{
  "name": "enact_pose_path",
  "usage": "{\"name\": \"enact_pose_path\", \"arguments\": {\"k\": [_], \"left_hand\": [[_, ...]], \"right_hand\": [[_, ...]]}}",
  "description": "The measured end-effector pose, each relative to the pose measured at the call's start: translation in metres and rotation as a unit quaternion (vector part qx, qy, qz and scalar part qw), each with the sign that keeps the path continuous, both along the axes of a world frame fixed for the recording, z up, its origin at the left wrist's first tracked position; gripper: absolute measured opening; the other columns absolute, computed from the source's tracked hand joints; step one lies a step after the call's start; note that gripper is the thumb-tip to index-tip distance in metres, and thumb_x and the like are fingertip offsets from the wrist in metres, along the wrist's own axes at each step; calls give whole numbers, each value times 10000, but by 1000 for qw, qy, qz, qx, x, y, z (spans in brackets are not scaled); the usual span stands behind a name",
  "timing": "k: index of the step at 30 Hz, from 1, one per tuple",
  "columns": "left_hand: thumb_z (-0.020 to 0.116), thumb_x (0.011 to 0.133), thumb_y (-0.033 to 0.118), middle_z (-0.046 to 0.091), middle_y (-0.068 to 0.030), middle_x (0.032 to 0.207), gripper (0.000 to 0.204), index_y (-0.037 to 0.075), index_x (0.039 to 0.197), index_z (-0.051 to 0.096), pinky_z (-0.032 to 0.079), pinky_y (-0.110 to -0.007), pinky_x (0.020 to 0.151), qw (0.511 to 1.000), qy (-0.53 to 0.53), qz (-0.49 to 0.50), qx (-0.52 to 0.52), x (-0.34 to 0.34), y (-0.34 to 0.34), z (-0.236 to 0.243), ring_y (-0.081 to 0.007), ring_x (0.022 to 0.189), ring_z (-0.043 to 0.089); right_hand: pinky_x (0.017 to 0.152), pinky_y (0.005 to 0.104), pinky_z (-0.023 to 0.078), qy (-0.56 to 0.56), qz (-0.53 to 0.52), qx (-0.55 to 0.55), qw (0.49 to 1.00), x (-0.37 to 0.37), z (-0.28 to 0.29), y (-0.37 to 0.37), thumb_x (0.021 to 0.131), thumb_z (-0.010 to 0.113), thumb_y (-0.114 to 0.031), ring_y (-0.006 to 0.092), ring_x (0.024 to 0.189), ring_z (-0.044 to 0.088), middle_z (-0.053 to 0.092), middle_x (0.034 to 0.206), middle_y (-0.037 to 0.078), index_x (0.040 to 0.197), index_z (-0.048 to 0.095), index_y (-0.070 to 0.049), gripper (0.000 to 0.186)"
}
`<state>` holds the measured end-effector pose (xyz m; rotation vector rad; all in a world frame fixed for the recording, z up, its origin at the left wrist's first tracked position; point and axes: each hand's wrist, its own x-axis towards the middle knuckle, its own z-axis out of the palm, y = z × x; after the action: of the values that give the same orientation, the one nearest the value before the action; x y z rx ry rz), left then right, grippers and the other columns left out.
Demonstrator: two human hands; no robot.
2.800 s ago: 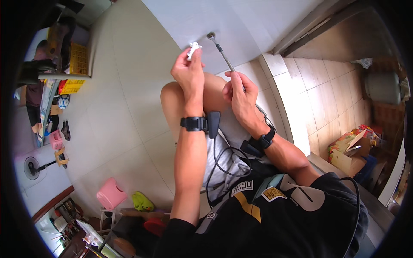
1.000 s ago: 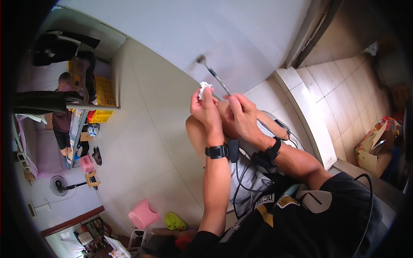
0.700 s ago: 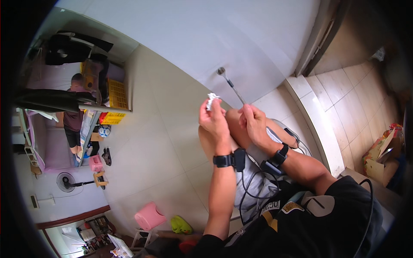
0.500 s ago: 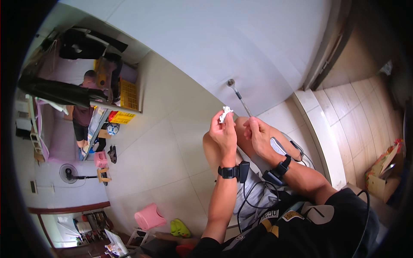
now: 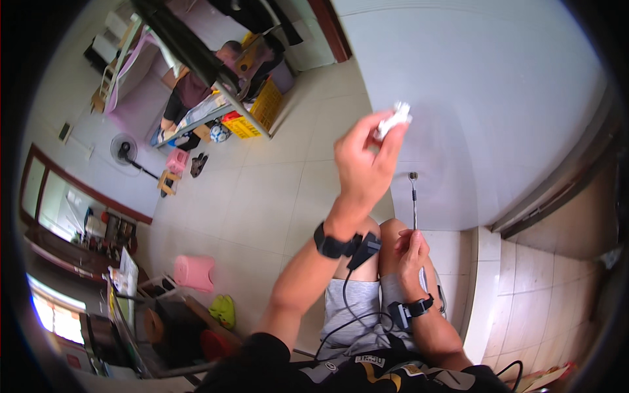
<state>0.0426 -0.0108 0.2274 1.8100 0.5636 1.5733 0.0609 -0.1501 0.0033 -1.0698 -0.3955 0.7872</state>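
My left hand (image 5: 364,167) is raised in front of the pale grey wall, its thumb and fingers pinching a crumpled white tissue (image 5: 394,122). Lower down and to its right, near my knees, the fingers of my right hand (image 5: 411,255) are closed around a thin metal rod with a small round head (image 5: 414,204). That rod points away from me, its head close to the wall; what kind of tool it is I cannot tell. Tissue and rod are apart. Each wrist wears a black strap with a small box.
A smooth wall (image 5: 485,85) rises ahead, with a raised tiled ledge (image 5: 483,275) on the right. Farther left, a person sits on a bunk bed by a yellow crate (image 5: 267,106). A pink stool (image 5: 194,272) and green shoes (image 5: 223,310) are on the floor at left.
My left hand has lifted up and to the right with the tissue, toward the wall. The rod, still in my right hand, appears lower and more upright. The whole view has turned.
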Motion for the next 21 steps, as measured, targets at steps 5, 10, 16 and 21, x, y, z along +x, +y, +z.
{"name": "enact_pose_path", "arguments": {"k": [5, 10, 16, 21], "left_hand": [[752, 881, 56, 667, -30, 715, 155, -48, 979, 691, 454, -214, 541, 999, 4, 34, 21, 22, 17, 20, -40, 605, 564], [766, 858, 76, 627, -96, 621, 163, -51, 909, 679, 442, -278, 502, 988, 89, 114, 50, 8, 17, -64, -101, 538, 557], [740, 868, 114, 689, -175, 733, 169, -37, 921, 685, 471, -330, 515, 949, 284, 111, -75, -46, 1, -159, -226, 524, 586], [763, 861, 145, 701, -134, 739, 183, -12, 932, 702, 499, -299, 547, 950, 266, 63, -148, -85, -57, -161, -170, 584, 627]], "right_hand": [[507, 225, 386, 23, 3, 6, 1000, 4, 11, -4, 1068, 457, -415, 75, 557, 507, 569, 665, 1, 936, 640, -38, 440], [487, 226, 361, 1, -17, 25, 1000, 14, 6, -6, 1065, 466, -402, 71, 534, 484, 569, 652, 4, 934, 641, -38, 424], [488, 211, 340, 16, -22, -28, 999, 11, 11, -6, 1065, 452, -409, 64, 541, 474, 554, 643, -1, 964, 638, -35, 430], [481, 213, 325, 0, -41, -14, 999, 1, 0, -3, 1063, 457, -416, 64, 540, 465, 543, 636, -8, 988, 632, -29, 432]]}}
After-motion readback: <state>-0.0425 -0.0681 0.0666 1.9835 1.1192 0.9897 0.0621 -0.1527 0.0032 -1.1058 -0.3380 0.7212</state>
